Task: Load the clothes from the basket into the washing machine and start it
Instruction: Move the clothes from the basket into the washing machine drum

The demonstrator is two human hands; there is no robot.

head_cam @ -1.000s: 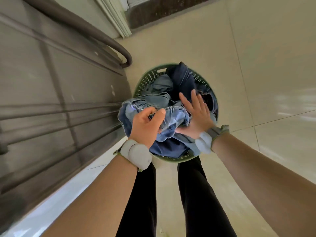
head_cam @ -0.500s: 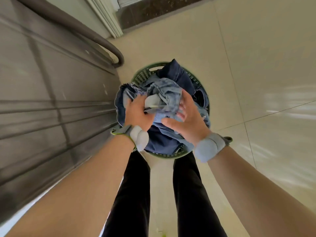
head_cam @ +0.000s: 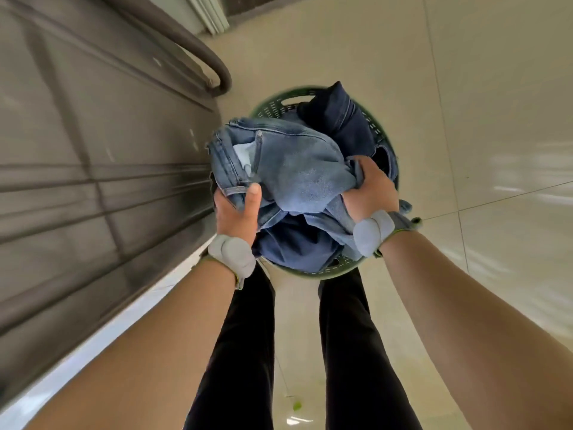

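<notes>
Left hand [head_cam: 237, 214] and right hand [head_cam: 370, 193] both clenched on bunched light-blue jeans [head_cam: 297, 169] at frame centre, above green basket [head_cam: 273, 108] holding dark clothes [head_cam: 344, 119]

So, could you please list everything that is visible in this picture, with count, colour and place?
jeans: one, light blue, bunched above the basket, held by both hands
dark clothes: number unclear, navy, in the basket, one draped over its far rim
basket: one, green, perforated, on the floor ahead of the feet
floor: cream tiles, centre and right
panel: one, grey-brown, ribbed, along the left
pipe: one, brown, curved, top left
wristbands: two, grey, one on each wrist
legs: two, in black trousers, bottom centre
left hand: gripping the waistband
right hand: gripping the fabric's right side
</notes>
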